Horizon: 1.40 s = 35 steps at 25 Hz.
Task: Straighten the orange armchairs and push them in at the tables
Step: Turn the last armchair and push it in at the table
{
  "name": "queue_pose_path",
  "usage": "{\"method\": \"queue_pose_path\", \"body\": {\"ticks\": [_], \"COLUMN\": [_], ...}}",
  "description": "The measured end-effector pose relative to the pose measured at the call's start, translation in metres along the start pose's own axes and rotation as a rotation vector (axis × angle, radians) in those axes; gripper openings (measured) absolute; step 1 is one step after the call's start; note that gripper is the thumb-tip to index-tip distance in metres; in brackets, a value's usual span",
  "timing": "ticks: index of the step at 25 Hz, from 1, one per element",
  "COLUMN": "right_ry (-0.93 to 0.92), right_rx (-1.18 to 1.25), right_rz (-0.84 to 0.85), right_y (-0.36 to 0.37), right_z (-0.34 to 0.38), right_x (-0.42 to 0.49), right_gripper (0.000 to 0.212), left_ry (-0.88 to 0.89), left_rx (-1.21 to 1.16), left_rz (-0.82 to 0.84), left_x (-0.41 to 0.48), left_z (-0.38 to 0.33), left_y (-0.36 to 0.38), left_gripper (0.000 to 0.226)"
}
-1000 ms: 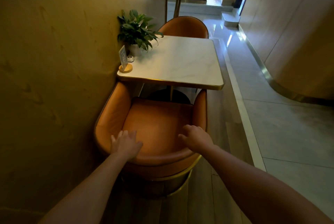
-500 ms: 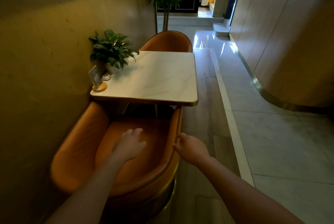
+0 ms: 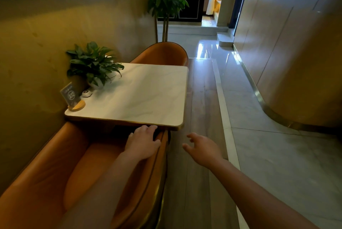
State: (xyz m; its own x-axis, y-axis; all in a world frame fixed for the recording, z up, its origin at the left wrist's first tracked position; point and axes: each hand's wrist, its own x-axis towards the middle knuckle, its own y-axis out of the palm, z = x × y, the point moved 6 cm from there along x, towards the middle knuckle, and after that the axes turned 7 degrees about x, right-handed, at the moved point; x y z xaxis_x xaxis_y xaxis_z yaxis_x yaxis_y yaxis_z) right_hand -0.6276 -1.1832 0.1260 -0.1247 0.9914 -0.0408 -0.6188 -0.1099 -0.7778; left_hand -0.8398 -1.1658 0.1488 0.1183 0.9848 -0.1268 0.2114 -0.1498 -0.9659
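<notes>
Orange leather is filling the lower left of the head view: the near armchair (image 3: 55,169) is sitting against the wall (image 3: 55,16), its front tucked under the near edge of the table (image 3: 148,95). The left hand (image 3: 142,143) is resting palm down on the chair's right arm, fingers (image 3: 148,129) spread flat and reaching just under the table's gold rim, pressing rather than gripping as far as can be told. The right hand (image 3: 201,148) is hovering apart from the chair, over the wooden floor strip (image 3: 199,99), fingers loosely spread and holding nothing. A second armchair (image 3: 162,53) is standing at the far side of the table, its back showing above the marble top. On the table's wall side a potted plant (image 3: 92,64) is sitting, with a small white puck (image 3: 87,93) just in front of it and a sign (image 3: 71,97) on a round wooden base at the near corner. A tall plant (image 3: 166,5) is standing beyond the far chair, and glossy tiles (image 3: 268,136) are running along the right.
</notes>
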Motion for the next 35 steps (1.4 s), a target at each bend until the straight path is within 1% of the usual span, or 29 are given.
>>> {"method": "queue_pose_path", "body": {"ticks": [5,9,14,18,21,26,31,35], "right_ry": [0.034,0.055,0.052,0.054,0.014,-0.075,-0.174,-0.212], "right_rx": [-0.031,-0.063,-0.075,-0.071,-0.074,-0.086,-0.12,-0.124], "right_rz": [-0.017,0.008,-0.001,0.025,0.048,0.087,0.16,0.191], "right_y": [-0.031,-0.06,-0.095,-0.12,-0.145,-0.205,-0.253,-0.272], "right_z": [-0.041,-0.062,-0.083,-0.118,-0.15,-0.215,-0.247,-0.269], "right_x": [0.08,0.156,0.24,0.306,0.362,0.488,0.585,0.659], "right_gripper": [0.053,0.052,0.05,0.049,0.048,0.049,0.049,0.049], "left_ry": [-0.005,-0.019,-0.039,-0.07,-0.099,-0.195,-0.273,-0.324], "left_rx": [0.007,0.022,0.085,0.092,0.092,0.058,0.035,0.037], "left_rz": [-0.018,-0.004,0.015,0.02,0.004,-0.026,-0.039,-0.028], "left_x": [0.089,0.168,0.25,0.318,0.376,0.49,0.584,0.658], "left_z": [-0.02,-0.043,-0.068,-0.097,-0.123,-0.181,-0.23,-0.245], "left_y": [-0.001,-0.009,-0.02,-0.015,-0.009,-0.006,-0.018,-0.023], "left_gripper": [0.058,0.059,0.058,0.058,0.058,0.056,0.054,0.055]}}
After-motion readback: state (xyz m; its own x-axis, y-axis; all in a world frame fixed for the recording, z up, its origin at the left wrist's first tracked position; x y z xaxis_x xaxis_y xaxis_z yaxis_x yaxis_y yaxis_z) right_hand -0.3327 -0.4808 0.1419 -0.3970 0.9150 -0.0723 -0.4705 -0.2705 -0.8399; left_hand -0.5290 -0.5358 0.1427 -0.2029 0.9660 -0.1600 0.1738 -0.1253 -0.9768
